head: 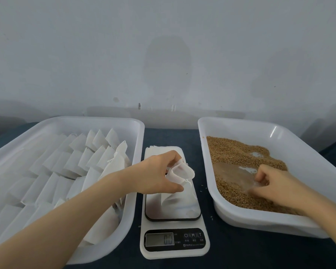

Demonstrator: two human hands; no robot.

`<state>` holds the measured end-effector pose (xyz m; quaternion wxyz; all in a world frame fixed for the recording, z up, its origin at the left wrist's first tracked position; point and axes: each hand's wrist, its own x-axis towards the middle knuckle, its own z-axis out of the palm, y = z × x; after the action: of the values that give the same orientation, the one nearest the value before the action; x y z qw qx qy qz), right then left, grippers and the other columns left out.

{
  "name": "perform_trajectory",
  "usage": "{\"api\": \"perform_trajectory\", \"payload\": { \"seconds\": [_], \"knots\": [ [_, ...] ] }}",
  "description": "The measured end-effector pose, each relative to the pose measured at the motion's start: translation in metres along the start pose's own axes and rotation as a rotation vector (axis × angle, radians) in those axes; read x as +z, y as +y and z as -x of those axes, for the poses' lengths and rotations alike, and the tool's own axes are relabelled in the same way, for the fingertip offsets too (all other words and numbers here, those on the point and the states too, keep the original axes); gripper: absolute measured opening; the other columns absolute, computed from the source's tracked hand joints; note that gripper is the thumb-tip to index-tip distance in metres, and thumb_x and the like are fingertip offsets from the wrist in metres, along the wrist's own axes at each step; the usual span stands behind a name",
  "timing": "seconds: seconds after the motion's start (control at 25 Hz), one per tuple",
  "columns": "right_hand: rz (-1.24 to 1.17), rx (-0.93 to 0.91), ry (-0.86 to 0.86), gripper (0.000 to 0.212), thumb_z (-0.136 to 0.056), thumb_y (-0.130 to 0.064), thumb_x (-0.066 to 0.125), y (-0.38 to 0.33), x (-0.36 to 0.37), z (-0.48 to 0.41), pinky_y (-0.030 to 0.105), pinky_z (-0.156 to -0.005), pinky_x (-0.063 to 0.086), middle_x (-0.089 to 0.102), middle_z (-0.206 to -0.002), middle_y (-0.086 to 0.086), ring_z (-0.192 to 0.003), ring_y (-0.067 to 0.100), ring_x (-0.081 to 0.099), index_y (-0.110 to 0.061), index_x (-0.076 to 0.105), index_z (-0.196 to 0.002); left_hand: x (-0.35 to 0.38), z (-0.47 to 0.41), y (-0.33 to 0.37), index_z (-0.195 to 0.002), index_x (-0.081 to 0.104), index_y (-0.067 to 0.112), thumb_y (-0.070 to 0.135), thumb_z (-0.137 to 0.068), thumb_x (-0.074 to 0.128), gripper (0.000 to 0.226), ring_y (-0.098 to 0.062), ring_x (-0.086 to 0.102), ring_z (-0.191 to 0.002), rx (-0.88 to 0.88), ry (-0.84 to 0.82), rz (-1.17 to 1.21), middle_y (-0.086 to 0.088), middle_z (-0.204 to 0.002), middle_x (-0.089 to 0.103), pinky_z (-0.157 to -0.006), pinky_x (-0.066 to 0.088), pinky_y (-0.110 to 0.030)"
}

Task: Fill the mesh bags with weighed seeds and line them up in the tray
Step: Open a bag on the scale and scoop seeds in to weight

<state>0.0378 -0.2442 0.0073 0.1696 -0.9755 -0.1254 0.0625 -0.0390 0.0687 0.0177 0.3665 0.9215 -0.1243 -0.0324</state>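
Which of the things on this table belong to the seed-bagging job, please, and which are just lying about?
Part of the job: mesh bag in the left hand; scoop in the right hand; seeds; seed tray; scale; tray of lined-up bags.
Lying about: a few stray seeds on the dark cloth.

On the table (pixel 241 249), the kitchen scale (pixel 173 210) sits in the lower middle of the frame, between the bag tray (pixel 105 119) with rows of mesh bags (pixel 70 166) inside on the left and the seed tray (pixel 260 133) holding seeds (pixel 239 154) on the right, with the wall (pixel 163 55) behind them.
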Motion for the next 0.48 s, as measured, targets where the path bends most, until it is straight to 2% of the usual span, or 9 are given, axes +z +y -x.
{"api": "perform_trajectory", "payload": {
  "seconds": [0.12, 0.2, 0.36, 0.48],
  "knots": [
    [-0.123, 0.040, -0.020, 0.022, -0.079, -0.034, 0.073, 0.000, 0.000, 0.001, 0.019, -0.041, 0.040, 0.067, -0.065, 0.000, -0.040, 0.004, 0.053, -0.019, 0.057, -0.081, 0.001, -0.001, -0.002, -0.092, 0.045, 0.041, 0.035, -0.073, 0.076, 0.037, -0.009, 0.060, -0.095, -0.003, -0.008, 0.001, 0.019, -0.100, 0.059, -0.091, 0.051, -0.035],
    [-0.205, 0.064, -0.040, 0.021, -0.080, -0.033, 0.072, 0.001, -0.001, 0.001, 0.022, -0.042, 0.043, 0.068, -0.058, 0.002, -0.040, 0.010, 0.055, -0.017, 0.060, -0.081, 0.001, -0.001, -0.003, -0.092, 0.045, 0.041, 0.036, -0.073, 0.076, 0.037, -0.008, 0.061, -0.097, -0.003, -0.011, 0.009, 0.019, -0.100, 0.060, -0.092, 0.051, -0.034],
    [-0.302, 0.083, -0.051, 0.026, -0.078, -0.038, 0.073, 0.009, -0.010, 0.001, 0.022, -0.044, 0.043, 0.071, -0.066, 0.004, -0.045, 0.015, 0.058, -0.014, 0.064, -0.083, 0.002, -0.002, -0.004, -0.095, 0.045, 0.042, 0.037, -0.073, 0.076, 0.039, -0.007, 0.060, -0.097, -0.014, -0.019, -0.013, 0.020, -0.102, 0.059, -0.088, 0.050, -0.027],
    [-0.267, 0.112, -0.075, 0.040, -0.066, -0.043, 0.079, 0.017, -0.020, 0.007, 0.024, -0.041, 0.042, 0.073, -0.074, 0.001, -0.042, 0.015, 0.055, -0.016, 0.060, -0.088, 0.003, -0.003, -0.005, -0.105, 0.046, 0.039, 0.039, -0.075, 0.075, 0.041, -0.004, 0.059, -0.097, -0.026, -0.025, -0.017, 0.020, -0.106, 0.058, -0.087, 0.049, -0.022]
  ]
}}
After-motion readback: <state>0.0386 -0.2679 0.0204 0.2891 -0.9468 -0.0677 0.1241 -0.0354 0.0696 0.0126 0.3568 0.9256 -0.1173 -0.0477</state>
